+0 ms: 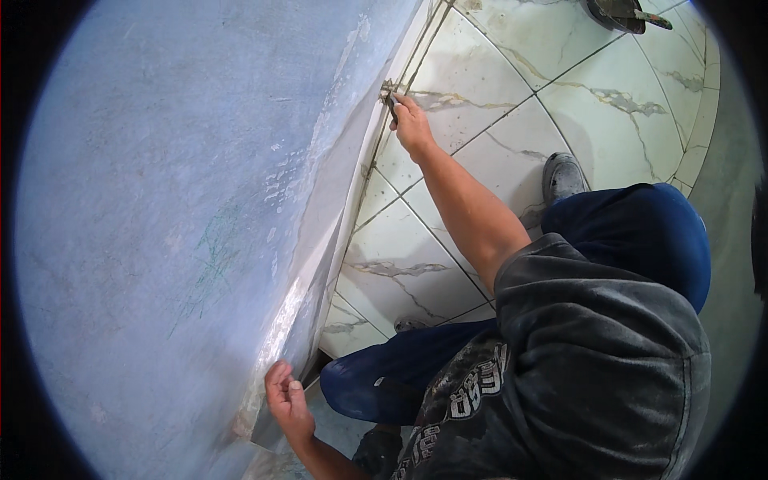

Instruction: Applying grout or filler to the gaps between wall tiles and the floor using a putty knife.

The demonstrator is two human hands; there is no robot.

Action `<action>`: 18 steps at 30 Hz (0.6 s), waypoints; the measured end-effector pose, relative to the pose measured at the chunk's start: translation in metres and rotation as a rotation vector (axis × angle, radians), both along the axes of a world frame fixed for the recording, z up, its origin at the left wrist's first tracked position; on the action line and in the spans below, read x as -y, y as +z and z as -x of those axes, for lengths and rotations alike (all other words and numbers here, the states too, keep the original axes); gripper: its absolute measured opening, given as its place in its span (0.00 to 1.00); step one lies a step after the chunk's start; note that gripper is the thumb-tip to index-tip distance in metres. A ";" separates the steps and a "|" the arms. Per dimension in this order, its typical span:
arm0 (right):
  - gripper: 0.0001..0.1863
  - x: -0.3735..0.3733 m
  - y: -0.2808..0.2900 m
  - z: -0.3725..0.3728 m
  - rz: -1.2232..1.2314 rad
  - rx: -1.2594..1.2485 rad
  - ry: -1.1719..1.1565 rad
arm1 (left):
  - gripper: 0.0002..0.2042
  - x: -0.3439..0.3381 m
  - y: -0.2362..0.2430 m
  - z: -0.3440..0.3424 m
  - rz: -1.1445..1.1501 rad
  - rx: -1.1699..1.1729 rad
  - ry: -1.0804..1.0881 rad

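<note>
At wall base, right hand (412, 124) pinches small tool (388, 92); left hand (286, 400) steadies skirting tile (300, 312).

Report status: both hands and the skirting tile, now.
Right hand shut on a small tool, pressed to the joint between wall and floor. Left hand grips the skirting tile by its near end. Trowel lies far off; nothing in the way.

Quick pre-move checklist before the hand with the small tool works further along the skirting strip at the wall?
1. Right hand gripping the small tool: ok.
2. Tool tip at the seam between skirting strip and floor tiles: ok.
3. Left hand bracing the strip's near end: ok.
4. Strip flush to the wall: cannot tell.
5. Seam filled ahead of the tool: cannot tell.
</note>
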State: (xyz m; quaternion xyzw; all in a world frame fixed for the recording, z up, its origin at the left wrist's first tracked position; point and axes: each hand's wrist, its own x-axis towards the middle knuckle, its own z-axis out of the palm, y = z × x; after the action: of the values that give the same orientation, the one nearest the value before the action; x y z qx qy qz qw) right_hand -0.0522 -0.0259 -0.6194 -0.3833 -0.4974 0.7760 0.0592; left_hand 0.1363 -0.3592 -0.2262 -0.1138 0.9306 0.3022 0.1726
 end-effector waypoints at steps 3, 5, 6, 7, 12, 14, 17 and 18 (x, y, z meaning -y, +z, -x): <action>0.22 0.008 0.006 -0.005 0.090 -0.046 -0.057 | 0.19 0.003 -0.005 -0.006 0.025 0.174 0.102; 0.22 0.013 0.012 -0.018 0.018 -0.221 0.086 | 0.20 0.005 -0.010 -0.008 -0.014 0.203 0.136; 0.22 0.013 0.014 -0.024 -0.006 -0.280 0.135 | 0.20 0.006 -0.012 -0.008 -0.022 0.232 0.142; 0.22 0.005 0.011 -0.030 -0.013 -0.279 0.134 | 0.20 0.004 -0.015 -0.006 -0.038 0.260 0.143; 0.21 -0.019 0.001 -0.017 -0.136 -0.186 0.161 | 0.22 -0.024 -0.005 0.021 0.009 0.201 0.005; 0.20 -0.021 0.008 -0.003 -0.268 -0.033 0.263 | 0.23 -0.042 0.014 0.040 0.047 0.116 -0.142; 0.20 -0.031 -0.003 -0.022 -0.527 -0.229 0.420 | 0.22 -0.069 0.062 0.075 0.105 -0.146 -0.532; 0.19 -0.035 -0.013 -0.031 -0.589 -0.183 0.355 | 0.22 -0.057 0.082 0.084 0.037 -0.236 -0.600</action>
State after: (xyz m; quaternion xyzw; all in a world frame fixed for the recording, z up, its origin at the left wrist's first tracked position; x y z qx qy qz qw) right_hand -0.0208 0.0094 -0.6324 -0.1862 -0.7512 0.6287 0.0760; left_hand 0.0526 -0.3025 -0.1447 0.1984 0.9414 0.2321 0.1430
